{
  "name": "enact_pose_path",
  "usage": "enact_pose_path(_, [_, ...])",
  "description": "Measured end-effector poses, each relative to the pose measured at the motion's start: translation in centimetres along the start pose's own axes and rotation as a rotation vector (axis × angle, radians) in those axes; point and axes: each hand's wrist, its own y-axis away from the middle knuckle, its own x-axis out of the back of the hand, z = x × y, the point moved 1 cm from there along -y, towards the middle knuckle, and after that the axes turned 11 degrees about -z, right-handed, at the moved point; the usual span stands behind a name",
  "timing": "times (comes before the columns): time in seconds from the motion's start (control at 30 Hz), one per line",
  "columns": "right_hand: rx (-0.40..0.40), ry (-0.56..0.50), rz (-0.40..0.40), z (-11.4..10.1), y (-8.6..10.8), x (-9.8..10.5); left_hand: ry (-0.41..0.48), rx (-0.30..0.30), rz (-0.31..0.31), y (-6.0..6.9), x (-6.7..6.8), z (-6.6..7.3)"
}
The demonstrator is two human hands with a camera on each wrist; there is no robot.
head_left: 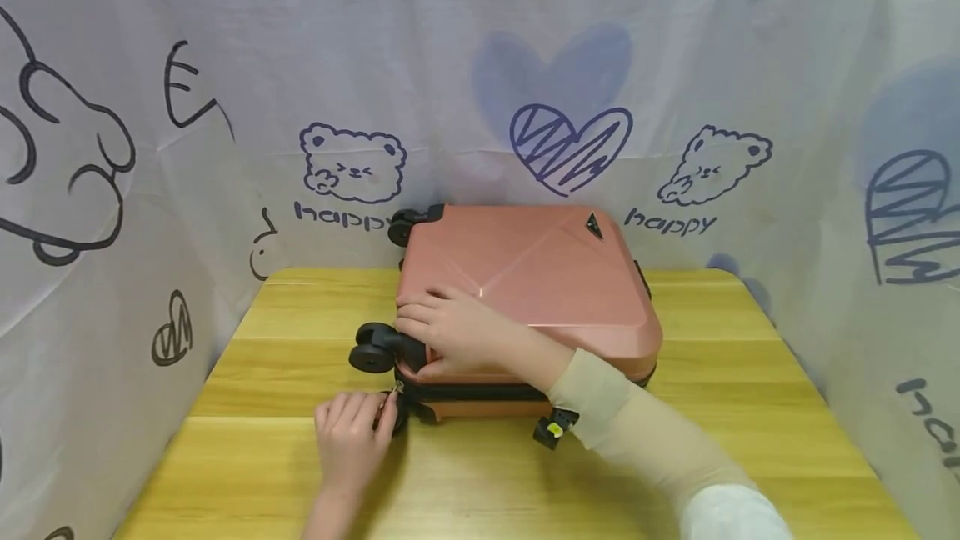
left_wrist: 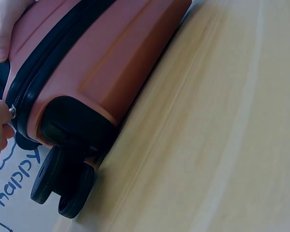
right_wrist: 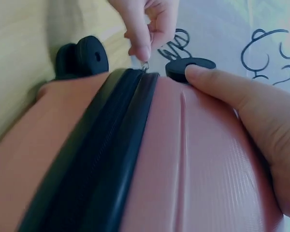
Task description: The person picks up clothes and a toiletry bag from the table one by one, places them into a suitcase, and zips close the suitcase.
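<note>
A pink hard-shell suitcase (head_left: 525, 265) lies flat on the wooden table, its wheels toward the left. At its near left corner my left hand (head_left: 352, 436) pinches a small metal zipper pull (left_wrist: 12, 111) between thumb and finger. The black zipper band (right_wrist: 94, 154) runs along the suitcase's near side. My right hand (head_left: 457, 332) rests on the shell beside the near upper wheel (head_left: 372, 348), fingers spread over the left edge. In the right wrist view its thumb lies by that black wheel.
The wooden table (head_left: 750, 407) extends around the suitcase. A black piece with a yellow spot (head_left: 553, 428) sticks out from the near side. Another wheel (head_left: 402, 227) juts from the far left corner. White printed cloth (head_left: 450, 65) hangs behind and at both sides.
</note>
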Motion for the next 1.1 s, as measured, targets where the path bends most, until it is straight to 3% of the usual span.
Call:
enact_pose_path(0.13, [0.027, 0.027, -0.046, 0.3, -0.2, 0.2, -0.005, -0.002, 0.001, -0.1, 0.1, -0.2])
enact_pose_path(0.4, [0.077, 0.088, -0.047, 0.4, 0.1, 0.3, -0.044, 0.002, 0.012, -0.2, 0.1, 0.0])
enact_pose_path(0.57, [0.107, 0.111, -0.007, 0.3, 0.1, 0.2, -0.131, 0.044, 0.057, -0.1, 0.1, 0.3])
enact_pose_path(0.73, [0.125, 0.108, 0.05, 0.1, 0.3, 0.3, -0.162, 0.077, 0.055, -0.2, 0.2, -0.1])
enact_pose_path(0.9, [0.129, 0.113, 0.089, 0.0, 0.4, 0.4, -0.188, -0.006, 0.057, -0.7, -0.1, -1.9])
enact_pose_path(1.0, [0.12, 0.085, 0.12, -0.1, 0.4, 0.5, -0.2, -0.079, 0.032, -1.3, -0.6, -3.4])
enact_pose_path(1.1, [0.117, 0.072, 0.141, -0.3, 0.5, 0.6, -0.183, -0.115, -0.009, -1.6, -1.2, -4.7])
